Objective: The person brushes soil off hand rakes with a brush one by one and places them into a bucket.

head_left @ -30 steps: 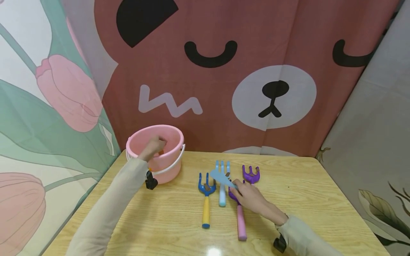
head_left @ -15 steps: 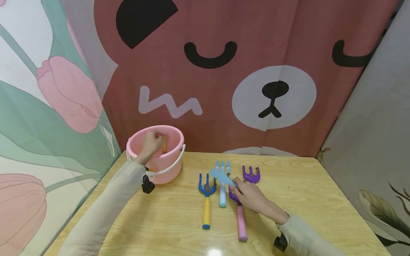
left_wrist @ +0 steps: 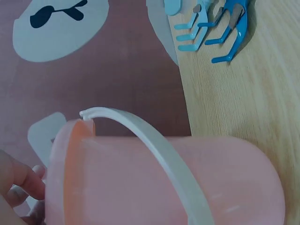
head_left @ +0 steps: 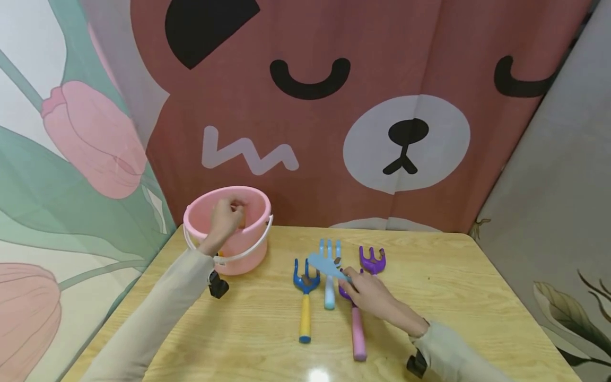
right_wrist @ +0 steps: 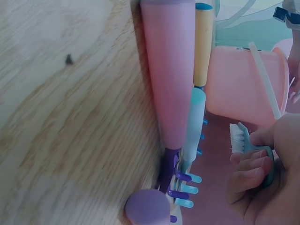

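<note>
My left hand [head_left: 226,217] reaches over the near rim of a pink bucket [head_left: 245,260], its fingers bent inside the opening. An orange-brown piece [head_left: 242,218] shows beside those fingers against the inner wall; I cannot tell whether they hold it. In the left wrist view, part of the hand [left_wrist: 21,187] is at the bucket's rim. My right hand [head_left: 372,292] grips a light-blue brush [head_left: 326,264]; its white bristles [right_wrist: 236,138] show in the right wrist view. Below it on the table lies a small purple hand fork with a pink handle [head_left: 358,334].
A blue hand fork with a yellow handle [head_left: 305,313] and a light-blue fork [head_left: 329,297] lie mid-table, with brown bits on their heads. Another purple fork [head_left: 372,262] lies farther back. A white bail handle [head_left: 250,249] hangs across the bucket's side. A printed curtain [head_left: 315,132] stands behind the table.
My left hand has drawn slightly back and to the left at the bucket's opening, and the orange-brown piece now shows beside its fingers. The right hand keeps its place with the brush.
</note>
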A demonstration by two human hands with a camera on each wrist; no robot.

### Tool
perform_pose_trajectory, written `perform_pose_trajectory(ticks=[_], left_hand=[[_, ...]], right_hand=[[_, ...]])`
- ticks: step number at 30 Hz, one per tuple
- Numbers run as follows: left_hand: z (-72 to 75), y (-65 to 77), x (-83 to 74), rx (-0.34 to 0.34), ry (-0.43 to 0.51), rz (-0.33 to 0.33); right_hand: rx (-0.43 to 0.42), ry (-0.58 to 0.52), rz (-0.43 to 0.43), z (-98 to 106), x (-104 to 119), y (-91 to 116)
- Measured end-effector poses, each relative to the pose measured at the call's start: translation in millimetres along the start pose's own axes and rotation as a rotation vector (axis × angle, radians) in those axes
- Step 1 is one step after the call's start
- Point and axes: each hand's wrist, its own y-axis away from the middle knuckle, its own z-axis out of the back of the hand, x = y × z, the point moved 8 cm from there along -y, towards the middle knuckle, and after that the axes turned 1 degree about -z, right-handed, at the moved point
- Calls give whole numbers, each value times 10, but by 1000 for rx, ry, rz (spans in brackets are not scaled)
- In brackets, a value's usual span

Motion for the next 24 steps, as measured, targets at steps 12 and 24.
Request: perform_pose_trajectory(ticks=[12, 24], left_hand=[[-38, 85, -123, 10, 45, 3], [-89, 224, -327, 71, 45, -77]], right_hand=[[6, -46, -29, 1, -75, 17], [-9, -35, -102, 72, -153, 65]])
